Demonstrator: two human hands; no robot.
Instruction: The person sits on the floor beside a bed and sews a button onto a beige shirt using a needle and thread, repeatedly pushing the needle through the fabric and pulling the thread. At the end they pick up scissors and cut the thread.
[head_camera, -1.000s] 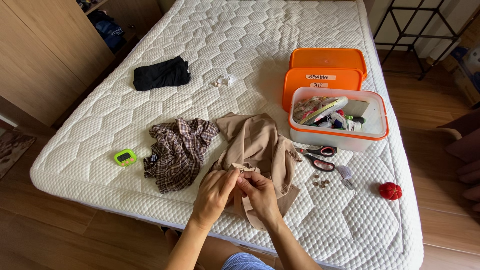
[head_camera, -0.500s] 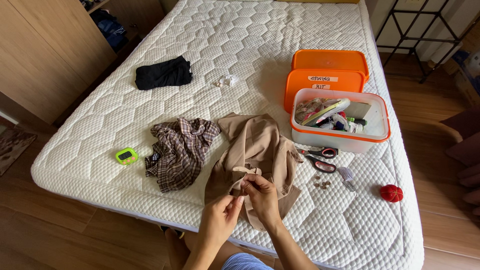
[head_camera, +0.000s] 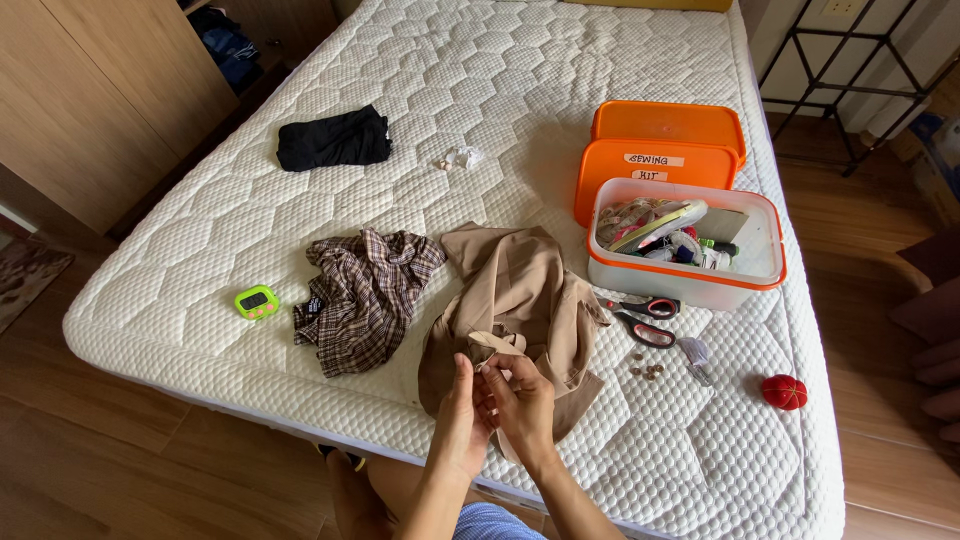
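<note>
A white quilted mattress (head_camera: 480, 110) is carrying everything. A beige garment (head_camera: 520, 300) is lying crumpled near its front edge, beside a plaid shirt (head_camera: 365, 295) and an open orange-rimmed sewing box (head_camera: 690, 275). The left hand (head_camera: 458, 420) and right hand (head_camera: 520, 400) are pinching a strip of the beige garment between their fingertips. Red-handled scissors (head_camera: 640, 315) are lying just right of it.

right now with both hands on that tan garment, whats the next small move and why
Probably draw the left hand away from the right hand, pulling thread taut: both pinch together at the tan garment, a strip raised between them. No thread is visible, so it's a guess.
</note>
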